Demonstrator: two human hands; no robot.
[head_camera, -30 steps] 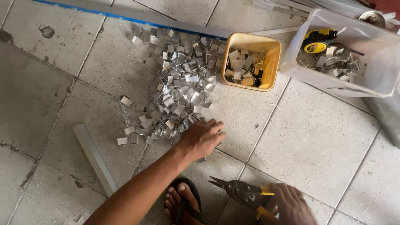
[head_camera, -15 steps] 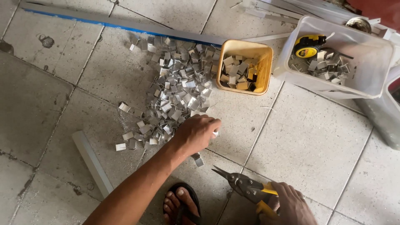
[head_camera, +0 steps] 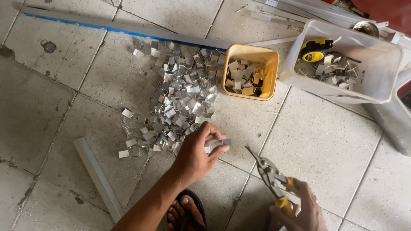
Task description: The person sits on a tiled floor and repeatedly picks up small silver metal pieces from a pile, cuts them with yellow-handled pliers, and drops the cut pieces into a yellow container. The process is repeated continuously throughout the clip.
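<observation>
The left hand (head_camera: 198,150) is hovering at the near edge of a heap of small metal clips (head_camera: 180,98), its fingers pinching one small silvery piece (head_camera: 219,141) just above the floor, with the forearm reaching in from the lower frame edge. The right hand (head_camera: 299,211) is wrapping around the yellow handles of a pair of tin snips (head_camera: 270,175), whose dark blades are pointing up and left toward the pinched piece but staying apart from it. Between the two hands a bare stretch of grey tiled floor (head_camera: 325,145) is lying open, and more free tile is spreading to the right of the snips. The heap is fanning out across the tiles, its far edge running up against a long aluminium strip (head_camera: 128,28) with a blue edge. Just beside the heap on the right a square yellow plastic tub (head_camera: 239,51) is sitting, holding more folded clips. Well to its right a translucent white bin (head_camera: 376,81) is holding clips and a yellow-and-black tape measure (head_camera: 316,50). A short pale metal channel (head_camera: 99,177) is lying slanted near the left forearm. The tiles are looking rough and stained, the clips shiny and sharply bent. A foot in a dark sandal (head_camera: 186,211) is showing at the lower edge.
</observation>
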